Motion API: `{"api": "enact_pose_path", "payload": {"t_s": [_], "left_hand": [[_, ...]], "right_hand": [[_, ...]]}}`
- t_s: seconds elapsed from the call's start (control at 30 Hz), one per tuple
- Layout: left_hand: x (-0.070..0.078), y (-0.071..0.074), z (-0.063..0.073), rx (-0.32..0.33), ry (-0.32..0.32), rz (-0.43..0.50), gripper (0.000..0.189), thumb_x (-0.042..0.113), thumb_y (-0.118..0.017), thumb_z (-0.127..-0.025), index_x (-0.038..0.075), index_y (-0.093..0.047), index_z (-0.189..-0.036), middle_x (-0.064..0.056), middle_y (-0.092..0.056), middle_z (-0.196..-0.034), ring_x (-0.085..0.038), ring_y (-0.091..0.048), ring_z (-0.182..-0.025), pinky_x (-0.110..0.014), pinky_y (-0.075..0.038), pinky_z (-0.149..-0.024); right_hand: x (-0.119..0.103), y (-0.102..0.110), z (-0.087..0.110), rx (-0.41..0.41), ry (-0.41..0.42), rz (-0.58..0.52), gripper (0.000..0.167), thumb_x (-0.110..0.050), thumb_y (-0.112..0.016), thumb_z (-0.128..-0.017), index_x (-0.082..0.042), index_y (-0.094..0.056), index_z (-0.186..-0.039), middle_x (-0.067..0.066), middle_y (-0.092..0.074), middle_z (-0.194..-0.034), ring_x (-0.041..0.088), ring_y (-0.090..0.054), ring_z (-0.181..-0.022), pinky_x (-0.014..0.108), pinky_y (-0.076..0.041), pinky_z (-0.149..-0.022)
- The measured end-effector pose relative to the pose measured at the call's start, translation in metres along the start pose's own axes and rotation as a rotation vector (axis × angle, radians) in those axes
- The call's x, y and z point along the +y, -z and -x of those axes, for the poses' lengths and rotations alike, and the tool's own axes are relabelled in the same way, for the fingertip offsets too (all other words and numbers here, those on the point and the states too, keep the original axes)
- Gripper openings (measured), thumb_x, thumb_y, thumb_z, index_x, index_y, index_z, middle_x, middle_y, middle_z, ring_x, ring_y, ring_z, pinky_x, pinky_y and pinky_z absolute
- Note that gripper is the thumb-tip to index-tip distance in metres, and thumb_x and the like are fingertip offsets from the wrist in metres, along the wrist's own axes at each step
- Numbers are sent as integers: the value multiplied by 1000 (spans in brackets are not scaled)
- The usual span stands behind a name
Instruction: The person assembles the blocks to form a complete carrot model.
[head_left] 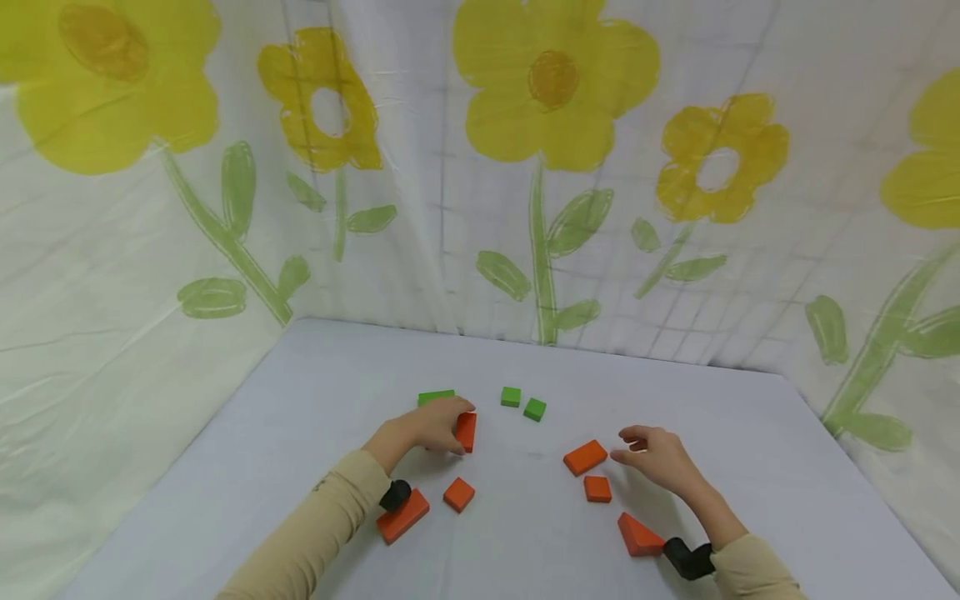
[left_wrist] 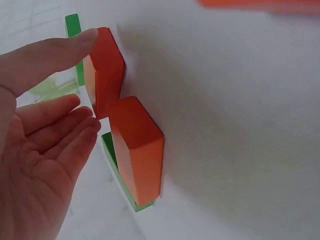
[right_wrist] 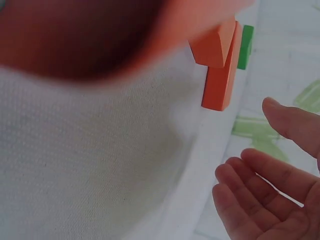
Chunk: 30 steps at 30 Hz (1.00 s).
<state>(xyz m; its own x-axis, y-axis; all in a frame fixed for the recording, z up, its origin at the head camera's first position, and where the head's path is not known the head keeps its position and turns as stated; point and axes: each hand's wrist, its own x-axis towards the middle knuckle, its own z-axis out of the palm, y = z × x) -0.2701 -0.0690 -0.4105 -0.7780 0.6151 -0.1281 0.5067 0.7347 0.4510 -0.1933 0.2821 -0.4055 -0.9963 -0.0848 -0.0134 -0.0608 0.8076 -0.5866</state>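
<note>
My left hand [head_left: 429, 427] is over the left part of the table, thumb and fingers spread about the two ends of a red block [head_left: 466, 432]. In the left wrist view the thumb tip overlaps that block's upper edge, and the fingertips are beside its lower end. A second orange-red block [left_wrist: 137, 150] sits close by. Just beyond the hand lies a green block [head_left: 435, 397], partly hidden by it. My right hand [head_left: 660, 458] hovers with loosely bent fingers, holding nothing, just right of an orange rectangular block [head_left: 585, 457]. A small orange block [head_left: 597, 489] lies nearer me.
Two small green blocks, a left one [head_left: 511, 397] and a right one [head_left: 535, 409], sit toward the back. An orange-red block [head_left: 405, 518] and a small orange block [head_left: 459, 495] lie at front left, a red wedge [head_left: 637, 536] at front right. A flower-printed curtain [head_left: 420, 250] hangs behind the white table [head_left: 525, 550].
</note>
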Motion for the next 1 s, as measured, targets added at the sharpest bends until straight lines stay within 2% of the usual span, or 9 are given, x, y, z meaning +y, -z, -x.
{"api": "enact_pose_path", "payload": {"t_s": [0.17, 0.37, 0.7, 1.0], "left_hand": [[1, 2, -3, -27, 27, -17, 59, 11, -77, -81, -4, -52, -133, -14, -56, -129, -25, -52, -112, -41, -42, -98], [-1, 2, -5, -27, 40, -41, 55, 8, -76, -79, -4, -56, -128, -13, -58, -121, -24, -53, -105, -40, -44, -94], [1, 4, -6, 47, 71, 35, 55, 12, -83, -73, 0, -62, -122, -8, -62, -110, -20, -52, -94, -36, -48, -84], [18, 7, -3, 107, 48, 91, 52, 18, -86, -70, 4, -66, -116, -6, -64, -106, -21, -56, -95, -35, -49, -81]], "right_hand": [[0, -1, 0, 2, -1, 4, 43, -20, -73, -86, 9, -63, -115, 22, -67, -108, 37, -62, -101, 46, -53, -80], [-1, -3, 1, -2, -6, 2, 42, -19, -73, -86, 9, -64, -115, 21, -67, -108, 36, -62, -100, 45, -53, -80], [-1, -2, 3, 23, 30, 19, 41, -19, -73, -87, 9, -64, -115, 22, -66, -111, 39, -60, -104, 47, -52, -81], [0, -4, 2, 17, 30, -2, 41, -19, -73, -87, 9, -64, -114, 22, -66, -111, 38, -61, -102, 47, -52, -81]]}}
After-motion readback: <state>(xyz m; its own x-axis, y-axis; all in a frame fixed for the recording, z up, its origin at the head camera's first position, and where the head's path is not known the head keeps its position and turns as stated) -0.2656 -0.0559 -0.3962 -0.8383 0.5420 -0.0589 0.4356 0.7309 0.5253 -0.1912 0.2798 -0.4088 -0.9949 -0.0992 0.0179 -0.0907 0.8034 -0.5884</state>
